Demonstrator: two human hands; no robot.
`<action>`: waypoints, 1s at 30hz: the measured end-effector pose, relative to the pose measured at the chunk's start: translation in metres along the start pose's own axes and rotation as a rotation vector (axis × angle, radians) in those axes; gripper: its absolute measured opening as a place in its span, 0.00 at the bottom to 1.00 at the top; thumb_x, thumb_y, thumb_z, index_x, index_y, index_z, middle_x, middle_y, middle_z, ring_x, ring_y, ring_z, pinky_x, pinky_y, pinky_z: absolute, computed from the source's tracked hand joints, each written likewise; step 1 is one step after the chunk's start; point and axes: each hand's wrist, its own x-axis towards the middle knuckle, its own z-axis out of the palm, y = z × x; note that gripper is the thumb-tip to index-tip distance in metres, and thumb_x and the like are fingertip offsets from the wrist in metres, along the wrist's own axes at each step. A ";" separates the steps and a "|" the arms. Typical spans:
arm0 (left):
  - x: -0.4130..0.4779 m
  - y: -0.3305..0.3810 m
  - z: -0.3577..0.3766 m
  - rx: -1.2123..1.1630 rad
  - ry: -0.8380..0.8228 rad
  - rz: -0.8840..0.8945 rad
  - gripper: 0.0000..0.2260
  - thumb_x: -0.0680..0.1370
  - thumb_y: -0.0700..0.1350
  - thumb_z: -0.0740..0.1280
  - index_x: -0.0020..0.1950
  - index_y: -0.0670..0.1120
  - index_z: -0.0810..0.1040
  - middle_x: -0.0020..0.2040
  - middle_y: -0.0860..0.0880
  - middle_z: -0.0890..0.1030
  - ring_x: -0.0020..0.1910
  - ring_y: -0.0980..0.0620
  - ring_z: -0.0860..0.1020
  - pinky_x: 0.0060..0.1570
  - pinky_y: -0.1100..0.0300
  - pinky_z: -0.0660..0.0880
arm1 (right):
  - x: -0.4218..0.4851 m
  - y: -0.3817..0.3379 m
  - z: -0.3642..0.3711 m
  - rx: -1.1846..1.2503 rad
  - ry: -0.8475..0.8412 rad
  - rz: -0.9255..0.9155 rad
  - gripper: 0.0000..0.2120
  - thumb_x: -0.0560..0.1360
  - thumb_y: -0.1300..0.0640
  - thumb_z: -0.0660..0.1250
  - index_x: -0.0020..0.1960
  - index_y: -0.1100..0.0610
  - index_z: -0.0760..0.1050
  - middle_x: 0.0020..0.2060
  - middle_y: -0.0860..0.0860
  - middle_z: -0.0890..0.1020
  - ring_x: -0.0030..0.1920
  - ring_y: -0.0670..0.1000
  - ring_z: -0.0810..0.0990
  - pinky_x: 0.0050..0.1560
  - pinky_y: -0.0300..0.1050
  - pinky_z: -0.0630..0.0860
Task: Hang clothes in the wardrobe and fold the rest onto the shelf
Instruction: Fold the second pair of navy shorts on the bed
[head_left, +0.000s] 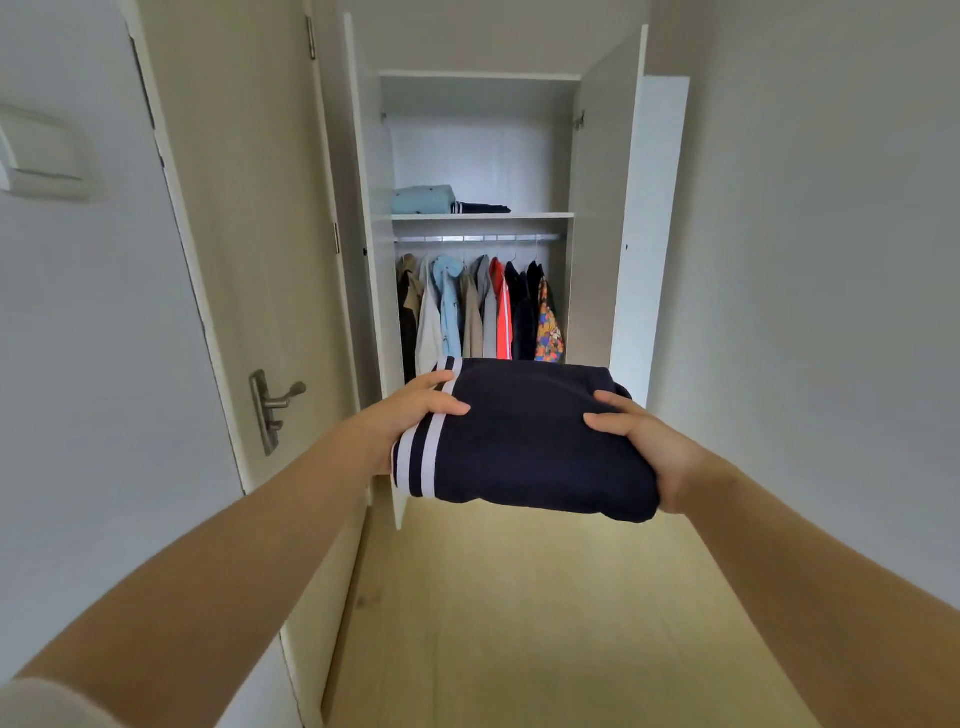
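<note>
Both forearms come in from the bottom corners, and the elbows are cut off by the frame, with just a bit of pale sleeve (47, 701) showing at lower left. The left hand (415, 415) and right hand (649, 447) are holding a folded navy garment (530, 441) flat between them, up in the air over the light wood floor (519, 623). Only the thumbs lie on top of the cloth. The other fingers on each hand are tucked underneath, so you can't actually see them, but both hands are clearly clamped onto the bundle's left and right edges. The white-striped band (421, 447) of the garment sits right under the left thumb.

To the left there's a closed room door with a metal door handle (272, 408), and a blurry light switch (41, 156) on the wall near the edge.

Further back, the wardrobe (483, 218) stands with both doors swung open. The held bundle blocks the bottom of the hanging clothes (478, 312), a row on hangers under the rail (478, 238): tan, white, light blue, grey, red, dark, and one floral print. Above the rail, the shelf (483, 215) already has a folded light-blue piece (423, 200) with a flat dark striped item (480, 208) just beside it. Whatever is below the hanging row is hidden.
</note>
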 end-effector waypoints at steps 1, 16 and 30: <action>0.021 0.007 0.003 0.002 0.005 0.005 0.26 0.73 0.38 0.67 0.69 0.53 0.66 0.56 0.47 0.75 0.53 0.43 0.77 0.44 0.53 0.76 | 0.019 -0.007 -0.007 0.008 0.002 -0.007 0.21 0.72 0.58 0.69 0.62 0.44 0.71 0.50 0.49 0.80 0.47 0.54 0.81 0.38 0.45 0.76; 0.244 0.032 -0.029 0.023 0.013 -0.014 0.25 0.73 0.40 0.68 0.67 0.54 0.68 0.54 0.48 0.76 0.52 0.44 0.77 0.41 0.54 0.75 | 0.245 -0.044 -0.022 -0.025 -0.011 0.023 0.20 0.73 0.58 0.68 0.61 0.43 0.69 0.53 0.50 0.76 0.52 0.57 0.77 0.43 0.49 0.78; 0.498 0.072 -0.182 -0.044 0.032 0.031 0.27 0.73 0.39 0.68 0.69 0.54 0.67 0.57 0.46 0.75 0.54 0.43 0.76 0.45 0.52 0.75 | 0.523 -0.104 0.079 -0.027 -0.003 -0.010 0.18 0.71 0.60 0.70 0.56 0.42 0.73 0.54 0.52 0.77 0.51 0.58 0.78 0.39 0.48 0.78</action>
